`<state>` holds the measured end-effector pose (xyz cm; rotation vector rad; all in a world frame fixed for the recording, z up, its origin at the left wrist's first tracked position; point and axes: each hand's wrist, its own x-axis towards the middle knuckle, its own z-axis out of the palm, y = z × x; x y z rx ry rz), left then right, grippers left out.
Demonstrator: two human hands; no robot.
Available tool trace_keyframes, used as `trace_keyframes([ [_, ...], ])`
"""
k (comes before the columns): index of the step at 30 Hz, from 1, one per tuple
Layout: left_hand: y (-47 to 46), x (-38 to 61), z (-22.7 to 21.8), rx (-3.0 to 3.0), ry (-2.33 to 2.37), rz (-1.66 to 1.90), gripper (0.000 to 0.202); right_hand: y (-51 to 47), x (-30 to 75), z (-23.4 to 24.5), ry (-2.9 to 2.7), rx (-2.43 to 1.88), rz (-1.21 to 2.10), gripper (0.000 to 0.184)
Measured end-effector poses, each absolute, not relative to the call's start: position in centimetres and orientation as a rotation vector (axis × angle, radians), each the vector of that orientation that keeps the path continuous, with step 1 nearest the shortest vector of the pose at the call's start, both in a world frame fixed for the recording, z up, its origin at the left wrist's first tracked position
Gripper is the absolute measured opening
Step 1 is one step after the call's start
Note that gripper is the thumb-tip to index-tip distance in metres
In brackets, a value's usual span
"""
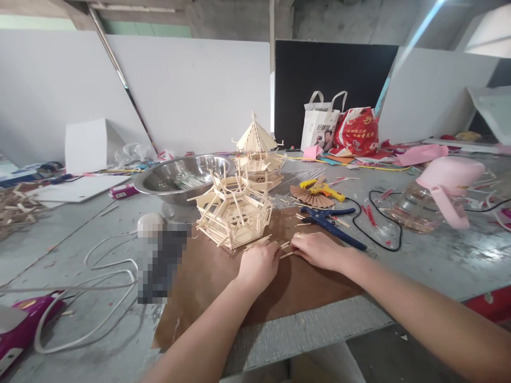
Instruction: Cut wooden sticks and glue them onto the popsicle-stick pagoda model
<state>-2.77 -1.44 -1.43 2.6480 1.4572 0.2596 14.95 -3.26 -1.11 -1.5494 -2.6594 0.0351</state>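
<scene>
My left hand (259, 260) and my right hand (317, 249) are low over a brown sheet (211, 282), close together. Both have their fingers closed on short, thin wooden sticks (286, 254) that span the small gap between them. Their fingertips are partly hidden. Just beyond my left hand stands an open, many-sided frame (233, 213) built from wooden sticks. Behind it rises a pagoda-like stick model (255, 135) with a pointed roof. Blue-handled pliers (331, 223) lie beyond my right hand, and past them rests a yellow glue gun (321, 189) on a brown folded paper fan (307, 198).
A steel basin (179, 173) stands behind the frame. To the right is a clear jug with a pink lid (451, 175), near a black cable (383, 247). White cords (128, 266) loop at left beside a pixelated patch. Bags (355, 133) and coloured paper lie at the back.
</scene>
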Motion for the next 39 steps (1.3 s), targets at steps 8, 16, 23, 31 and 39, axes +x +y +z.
trace_keyframes([
  [8, -1.6, -2.8, -1.4, 2.618, 1.484, 0.317, 0.021, 3.5, 16.3, 2.5, -2.393, -1.987, -0.115, 0.023],
  [16, -1.5, -2.8, -1.7, 2.347, 1.37, 0.621, 0.011, 8.6, 17.3, 0.5, -2.382, -2.222, -0.132, 0.023],
  [23, -1.5, -2.5, -1.5, 2.134, 1.191, 0.794, 0.011, 8.8, 16.8, -0.1, -2.396, -2.18, -0.142, 0.026],
  [31, -1.4, -2.5, -2.0, 2.002, 1.14, 0.852, 0.012, 7.3, 16.2, 2.8, -2.263, -1.89, -0.225, 0.028],
  [39, -1.1, -2.6, -2.3, 2.01, 1.074, 0.888, 0.015, 0.3, 16.0, 3.4, -1.564, -1.149, 0.433, 0.021],
])
